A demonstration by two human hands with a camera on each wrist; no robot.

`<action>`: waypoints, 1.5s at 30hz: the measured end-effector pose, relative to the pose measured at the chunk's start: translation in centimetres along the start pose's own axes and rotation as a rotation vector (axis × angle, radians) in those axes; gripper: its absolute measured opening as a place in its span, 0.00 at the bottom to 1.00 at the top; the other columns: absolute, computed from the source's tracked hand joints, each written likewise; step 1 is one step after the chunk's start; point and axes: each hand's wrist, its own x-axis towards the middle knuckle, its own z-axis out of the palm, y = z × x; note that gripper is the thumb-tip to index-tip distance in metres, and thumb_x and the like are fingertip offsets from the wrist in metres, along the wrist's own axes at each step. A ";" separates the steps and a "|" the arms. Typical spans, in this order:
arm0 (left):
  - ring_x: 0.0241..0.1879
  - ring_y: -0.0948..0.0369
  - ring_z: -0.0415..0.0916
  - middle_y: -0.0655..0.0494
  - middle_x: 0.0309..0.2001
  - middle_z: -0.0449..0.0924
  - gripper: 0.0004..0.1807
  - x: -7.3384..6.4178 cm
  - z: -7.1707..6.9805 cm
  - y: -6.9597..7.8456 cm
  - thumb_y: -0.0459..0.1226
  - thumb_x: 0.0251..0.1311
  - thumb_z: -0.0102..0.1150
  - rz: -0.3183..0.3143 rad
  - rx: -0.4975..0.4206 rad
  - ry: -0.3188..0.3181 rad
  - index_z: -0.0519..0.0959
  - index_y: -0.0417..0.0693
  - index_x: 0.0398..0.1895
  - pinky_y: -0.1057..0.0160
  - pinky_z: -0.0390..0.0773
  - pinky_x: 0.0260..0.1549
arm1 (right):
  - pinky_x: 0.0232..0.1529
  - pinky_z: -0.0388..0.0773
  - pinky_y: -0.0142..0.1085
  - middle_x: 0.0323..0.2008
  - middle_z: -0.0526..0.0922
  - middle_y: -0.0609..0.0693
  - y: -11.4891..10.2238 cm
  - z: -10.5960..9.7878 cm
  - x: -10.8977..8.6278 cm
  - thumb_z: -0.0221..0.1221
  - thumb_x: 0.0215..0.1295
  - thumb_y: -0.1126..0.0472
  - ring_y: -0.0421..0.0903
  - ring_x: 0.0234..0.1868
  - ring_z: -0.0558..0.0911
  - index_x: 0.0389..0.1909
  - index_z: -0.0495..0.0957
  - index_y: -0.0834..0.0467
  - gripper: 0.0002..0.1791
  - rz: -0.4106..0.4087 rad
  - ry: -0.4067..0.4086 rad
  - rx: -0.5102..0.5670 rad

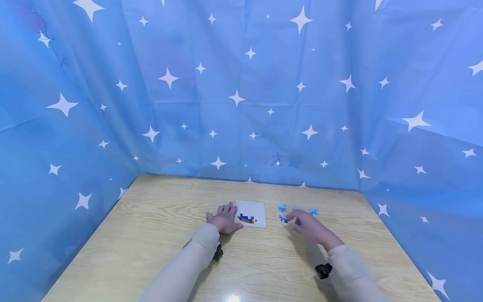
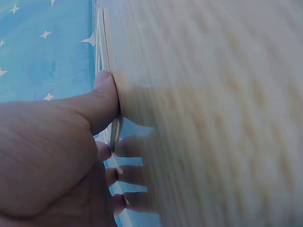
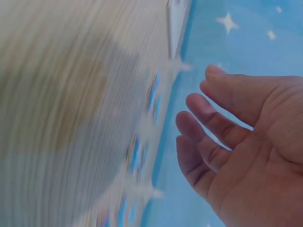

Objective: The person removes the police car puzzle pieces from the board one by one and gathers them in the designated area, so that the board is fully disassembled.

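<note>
A flat white square puzzle tray [image 1: 256,209] lies on the table, with joined dark blue and orange puzzle pieces [image 1: 246,218] along its lower left part. My left hand [image 1: 224,219] rests at the tray's left side, fingers spread. In the left wrist view its thumb [image 2: 105,94] presses near the tray's edge. Over the loose blue puzzle pieces [image 1: 281,207] right of the tray hovers my right hand [image 1: 308,227], which hides some of them. Its fingers [image 3: 201,146] are loosely bent with nothing between them in the right wrist view.
Another loose puzzle piece [image 1: 313,211] lies beyond my right hand. The light wooden table [image 1: 158,235] ends at a blue curtain [image 1: 241,138] with white stars at the back and on both sides. Each wrist wears a black device [image 1: 323,270].
</note>
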 end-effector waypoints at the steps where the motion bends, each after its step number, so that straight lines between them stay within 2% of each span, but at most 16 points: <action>1: 0.80 0.50 0.38 0.58 0.82 0.41 0.43 0.1 0.0 -0.1 0.62 0.70 0.51 -0.004 0.002 0.001 0.53 0.60 0.82 0.24 0.46 0.65 | 0.45 0.79 0.44 0.52 0.81 0.62 -0.5 0.4 0.7 0.59 0.72 0.69 0.53 0.45 0.81 0.57 0.78 0.69 0.16 -0.005 -0.006 0.009; 7: 0.80 0.49 0.40 0.57 0.82 0.42 0.42 0.3 0.1 -0.1 0.63 0.70 0.50 -0.003 0.010 0.008 0.53 0.59 0.82 0.23 0.46 0.64 | 0.49 0.80 0.47 0.51 0.82 0.61 -2.9 3.0 4.3 0.58 0.72 0.71 0.53 0.47 0.81 0.57 0.79 0.69 0.15 -0.027 -0.048 0.032; 11: 0.80 0.49 0.41 0.57 0.82 0.43 0.42 0.4 0.1 0.1 0.63 0.71 0.50 -0.015 0.027 0.008 0.54 0.59 0.82 0.23 0.47 0.64 | 0.48 0.80 0.47 0.48 0.82 0.57 -4.1 4.4 6.2 0.59 0.71 0.70 0.51 0.46 0.81 0.59 0.78 0.67 0.17 0.009 -0.033 0.012; 16: 0.80 0.49 0.41 0.57 0.82 0.42 0.42 0.3 0.0 0.2 0.63 0.70 0.50 -0.021 0.030 -0.005 0.54 0.59 0.82 0.23 0.47 0.64 | 0.50 0.79 0.47 0.45 0.81 0.54 -5.0 5.8 7.5 0.61 0.71 0.68 0.49 0.46 0.81 0.61 0.78 0.66 0.18 0.058 -0.036 -0.004; 22: 0.79 0.48 0.44 0.54 0.82 0.45 0.43 0.1 -0.1 0.3 0.61 0.69 0.54 -0.015 -0.017 0.012 0.56 0.56 0.81 0.23 0.48 0.64 | 0.48 0.78 0.48 0.39 0.79 0.52 -5.1 6.8 8.2 0.63 0.68 0.70 0.47 0.41 0.79 0.55 0.81 0.67 0.15 0.023 -0.055 -0.014; 27: 0.78 0.46 0.45 0.51 0.81 0.46 0.35 0.1 -0.2 0.2 0.57 0.70 0.57 0.025 -0.065 0.027 0.62 0.63 0.76 0.20 0.47 0.61 | 0.49 0.78 0.49 0.39 0.79 0.52 -5.3 7.0 8.5 0.63 0.68 0.69 0.47 0.42 0.79 0.54 0.82 0.66 0.15 0.033 -0.055 -0.045; 34: 0.77 0.45 0.45 0.49 0.81 0.46 0.24 0.4 -0.2 0.1 0.55 0.71 0.56 0.073 -0.054 0.001 0.67 0.67 0.67 0.17 0.46 0.58 | 0.50 0.78 0.49 0.42 0.81 0.52 -5.6 7.0 8.6 0.63 0.69 0.69 0.49 0.46 0.81 0.51 0.82 0.65 0.11 0.118 -0.056 -0.022; 45: 0.77 0.45 0.45 0.50 0.80 0.47 0.23 0.4 -0.2 0.0 0.56 0.72 0.55 0.061 -0.032 -0.005 0.67 0.69 0.67 0.18 0.48 0.58 | 0.49 0.80 0.48 0.40 0.80 0.54 -5.8 7.3 9.0 0.63 0.67 0.71 0.52 0.45 0.82 0.43 0.81 0.66 0.06 0.104 -0.028 -0.024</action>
